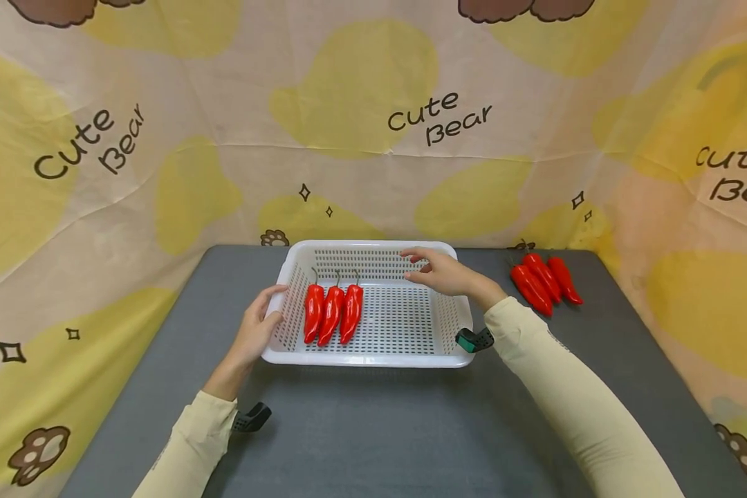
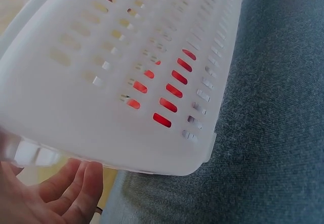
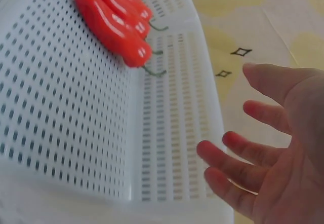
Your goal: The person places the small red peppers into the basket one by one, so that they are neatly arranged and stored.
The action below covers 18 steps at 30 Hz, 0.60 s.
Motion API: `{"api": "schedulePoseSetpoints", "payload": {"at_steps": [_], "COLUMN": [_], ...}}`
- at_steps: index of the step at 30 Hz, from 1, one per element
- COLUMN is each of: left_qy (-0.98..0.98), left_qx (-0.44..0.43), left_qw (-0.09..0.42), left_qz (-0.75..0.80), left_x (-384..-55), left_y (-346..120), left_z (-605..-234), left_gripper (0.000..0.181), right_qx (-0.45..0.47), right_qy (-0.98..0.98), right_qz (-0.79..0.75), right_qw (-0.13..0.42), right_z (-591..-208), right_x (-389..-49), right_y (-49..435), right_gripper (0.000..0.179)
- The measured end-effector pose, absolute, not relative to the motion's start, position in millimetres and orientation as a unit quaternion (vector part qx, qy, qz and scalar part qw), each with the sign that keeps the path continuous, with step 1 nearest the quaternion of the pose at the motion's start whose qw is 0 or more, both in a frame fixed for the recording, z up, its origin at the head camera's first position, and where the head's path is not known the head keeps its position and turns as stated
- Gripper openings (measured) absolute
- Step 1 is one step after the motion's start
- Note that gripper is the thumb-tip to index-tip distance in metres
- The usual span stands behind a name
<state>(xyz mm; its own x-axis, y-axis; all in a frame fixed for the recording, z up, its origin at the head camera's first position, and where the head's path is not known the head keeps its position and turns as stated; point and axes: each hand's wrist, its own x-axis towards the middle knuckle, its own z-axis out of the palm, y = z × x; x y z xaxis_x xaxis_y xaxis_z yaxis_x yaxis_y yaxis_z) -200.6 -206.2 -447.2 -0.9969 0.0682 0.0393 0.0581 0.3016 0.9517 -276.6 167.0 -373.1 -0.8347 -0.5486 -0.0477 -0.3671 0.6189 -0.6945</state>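
Note:
A white perforated plastic basket (image 1: 366, 360) stands on the grey table. Three red chili peppers (image 1: 331, 315) lie side by side in its left half, stems toward the far wall. At the basket's left end, my left hand (image 1: 252, 335) holds the rim; fingertips meet the outside of the end wall in the left wrist view. My right hand (image 1: 445, 273) hovers over the far right part of the basket, fingers spread and loosely bent, holding nothing. In the right wrist view the peppers (image 3: 114, 24) lie beyond the fingers.
Three more red chili peppers (image 1: 538, 283) lie together on the table's far right, beyond the right forearm. A patterned cloth (image 1: 355, 83) with "Cute Bear" lettering hangs behind and along both sides of the grey table (image 1: 361, 429).

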Motion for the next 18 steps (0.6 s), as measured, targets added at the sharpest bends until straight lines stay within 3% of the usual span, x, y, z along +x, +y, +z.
{"api": "schedulePoseSetpoints", "payload": {"at_steps": [9, 18], "left_qy": [0.808, 0.803], "left_qx": [0.032, 0.035], "left_qw": [0.004, -0.001], "left_qz": [0.588, 0.595], "left_x": [-201, -199], "left_y": [-206, -206], "left_z": [-448, -447], "left_gripper": [0.055, 0.055], "right_qx": [-0.212, -0.169], "right_qy": [0.903, 0.905], "right_qz": [-0.366, -0.388], "right_qw": [0.069, 0.050], "right_z": [-371, -376], "right_x": [-278, -281], "right_y": [195, 231], "right_gripper": [0.051, 0.048]}}
